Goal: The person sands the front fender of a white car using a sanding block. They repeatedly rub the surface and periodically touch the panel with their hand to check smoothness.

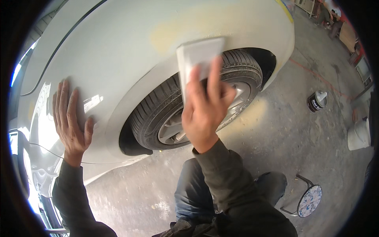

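Observation:
In my right hand point(205, 106) is a flat white plate-like tool point(200, 53), blurred by motion, with a broad straight far edge. Two fingers lie stretched along its face; whether it is a spreader or a block I cannot tell. It is over the lip of the wheel arch, just below a pale yellow patch point(169, 33) on the white car fender point(118, 47). Further left, my left hand point(73, 118) rests flat on the car's bodywork with its fingers extended, holding nothing. Behind my right hand, the tyre point(152, 110) and silver wheel point(173, 128) are partly hidden.
To the right, a dark can point(317, 102) with something white on top stands on the concrete floor point(284, 134). A small round stool point(309, 201) is at lower right, a white bucket point(358, 135) at the far right. Another person point(331, 14) is at the upper right.

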A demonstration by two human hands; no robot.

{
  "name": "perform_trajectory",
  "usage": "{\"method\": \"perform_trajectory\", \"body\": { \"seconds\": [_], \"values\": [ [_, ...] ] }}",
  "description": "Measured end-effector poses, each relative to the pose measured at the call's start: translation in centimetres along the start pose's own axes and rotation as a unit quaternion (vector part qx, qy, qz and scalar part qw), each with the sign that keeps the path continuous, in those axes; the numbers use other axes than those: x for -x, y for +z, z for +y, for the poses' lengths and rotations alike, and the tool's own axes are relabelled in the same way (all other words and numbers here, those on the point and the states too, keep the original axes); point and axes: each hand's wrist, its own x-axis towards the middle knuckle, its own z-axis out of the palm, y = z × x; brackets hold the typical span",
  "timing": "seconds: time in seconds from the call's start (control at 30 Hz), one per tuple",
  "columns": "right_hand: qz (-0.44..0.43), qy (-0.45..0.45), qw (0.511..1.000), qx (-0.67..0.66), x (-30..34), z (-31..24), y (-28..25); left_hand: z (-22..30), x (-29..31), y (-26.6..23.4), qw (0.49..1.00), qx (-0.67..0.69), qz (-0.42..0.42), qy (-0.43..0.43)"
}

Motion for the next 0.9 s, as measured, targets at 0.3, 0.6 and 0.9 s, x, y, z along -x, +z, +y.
{"method": "perform_trajectory", "body": {
  "seconds": [0.3,0.6,0.9],
  "values": [
    [-0.002,0.011,1.0,-0.029,1.4,-0.2,0.3,-0.3,-0.3,-0.1,1.0,0.0,0.001,0.011],
    [0.008,-0.016,0.999,-0.039,1.8,1.2,0.8,-0.5,-0.3,0.0,1.0,-0.001,0.003,0.013],
    [0.024,-0.046,0.998,-0.041,1.8,1.5,0.8,-0.3,-0.8,-0.6,1.0,-0.001,-0.005,0.01]
  ]
}}
